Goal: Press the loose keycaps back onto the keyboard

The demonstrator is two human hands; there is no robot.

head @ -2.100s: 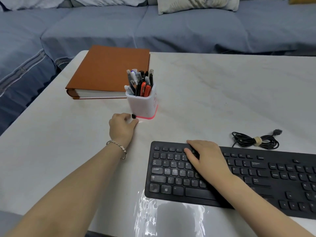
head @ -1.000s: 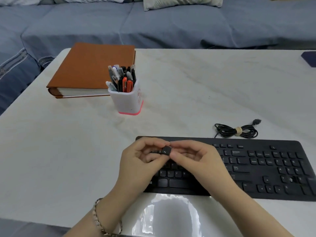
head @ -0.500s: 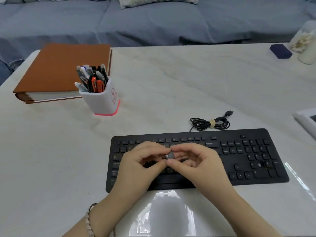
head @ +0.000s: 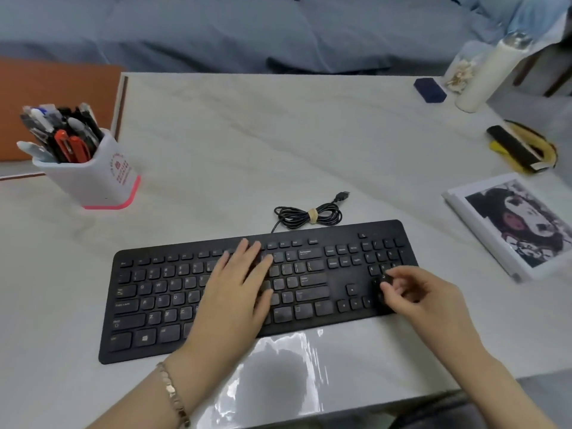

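A black keyboard (head: 154, 305) lies near the table's front edge. My left hand (head: 238, 292) rests flat on the middle of the keys, fingers spread, holding nothing. Over the number pad at the keyboard's right end, my right hand (head: 424, 298) pinches a small black keycap (head: 383, 277) between thumb and forefinger. The keycap sits right at the pad's surface; whether it is seated I cannot tell. Both hands hide the keys beneath them.
The keyboard's coiled cable (head: 309, 214) lies just behind it. A white pen cup (head: 93, 178) and an orange binder (head: 55, 88) stand at the left. At the right are a picture frame (head: 513, 224), a white bottle (head: 486, 75), a dark blue box (head: 429, 89) and a yellow-black object (head: 523, 148).
The hands have parted. My right hand carried the keycap from the middle of the keyboard to the number pad. My left hand let go and now lies flat on the keys.
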